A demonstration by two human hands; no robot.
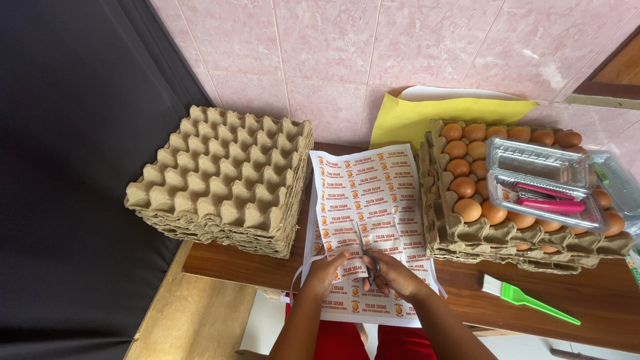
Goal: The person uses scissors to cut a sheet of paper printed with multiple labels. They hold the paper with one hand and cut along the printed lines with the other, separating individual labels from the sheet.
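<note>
2 hands at lower centre: left hand [325, 273] pinches label sheet [371, 200]; right hand [395, 275] grips scissors [375, 265] (mostly hidden), blades on sheet.

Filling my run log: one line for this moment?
left hand: holds label sheet | right hand: scissors, cutting sheet | egg trays both sides

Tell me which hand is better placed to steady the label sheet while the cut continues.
Left. The left hand already rests on the label sheet beside the cut line, while the right hand grips the scissors, so it looks occupied.
</note>
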